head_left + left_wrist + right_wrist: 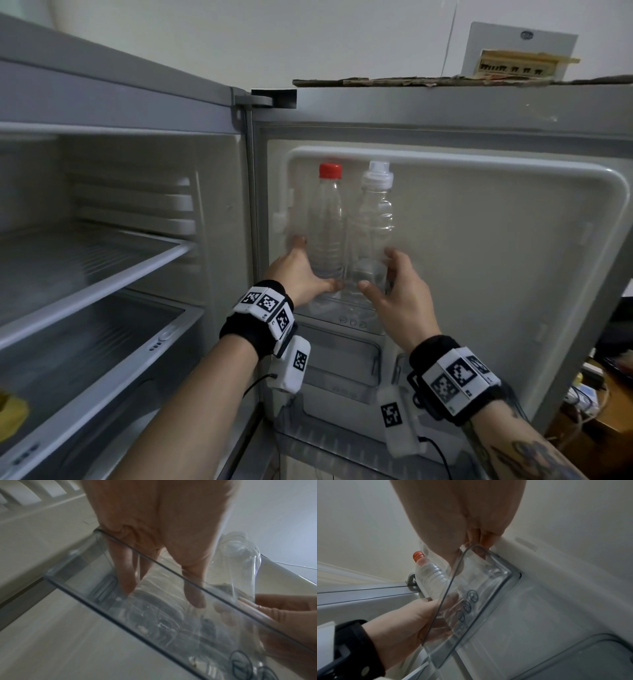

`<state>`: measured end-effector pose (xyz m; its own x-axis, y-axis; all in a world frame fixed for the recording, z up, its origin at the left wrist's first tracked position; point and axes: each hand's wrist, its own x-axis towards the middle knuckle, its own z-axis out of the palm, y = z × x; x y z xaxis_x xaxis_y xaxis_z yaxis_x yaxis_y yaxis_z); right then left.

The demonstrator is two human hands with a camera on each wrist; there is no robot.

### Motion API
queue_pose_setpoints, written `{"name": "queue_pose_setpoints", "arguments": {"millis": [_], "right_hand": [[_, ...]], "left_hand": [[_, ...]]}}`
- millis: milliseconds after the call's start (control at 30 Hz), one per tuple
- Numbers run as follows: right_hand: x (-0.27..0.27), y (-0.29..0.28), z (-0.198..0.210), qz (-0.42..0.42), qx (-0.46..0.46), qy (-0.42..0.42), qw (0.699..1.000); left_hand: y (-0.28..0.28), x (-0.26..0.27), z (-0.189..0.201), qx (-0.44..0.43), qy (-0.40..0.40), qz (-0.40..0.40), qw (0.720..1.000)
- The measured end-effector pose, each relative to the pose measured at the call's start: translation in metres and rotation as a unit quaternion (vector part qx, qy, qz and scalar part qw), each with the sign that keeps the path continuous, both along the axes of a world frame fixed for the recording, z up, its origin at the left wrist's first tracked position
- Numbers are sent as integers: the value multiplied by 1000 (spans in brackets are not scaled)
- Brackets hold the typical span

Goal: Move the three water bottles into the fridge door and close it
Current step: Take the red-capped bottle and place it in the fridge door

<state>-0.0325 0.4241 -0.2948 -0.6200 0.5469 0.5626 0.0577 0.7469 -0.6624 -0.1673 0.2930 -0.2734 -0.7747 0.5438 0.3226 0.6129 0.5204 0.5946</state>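
Observation:
Two clear bottles stand side by side in the transparent upper door shelf of the open fridge door. My left hand grips the lower body of the red-capped bottle, thumb in front and fingers behind. My right hand wraps the lower body of the white-capped bottle. The left wrist view shows my fingers reaching down past the shelf rim around the ribbed bottle. In the right wrist view the red-capped bottle and my left hand show behind the shelf wall. No third bottle is in view.
The fridge cavity lies to the left with white shelves and something yellow at its bottom edge. More clear door shelves sit below my hands. Cardboard lies on top of the door. Cluttered furniture stands at the far right.

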Motion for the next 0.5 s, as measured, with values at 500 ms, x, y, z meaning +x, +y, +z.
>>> {"name": "queue_pose_setpoints", "arguments": {"millis": [500], "right_hand": [[-1, 2, 6, -5, -7, -25, 1000]], "left_hand": [[4, 7, 1, 25, -1, 41, 999]]}}
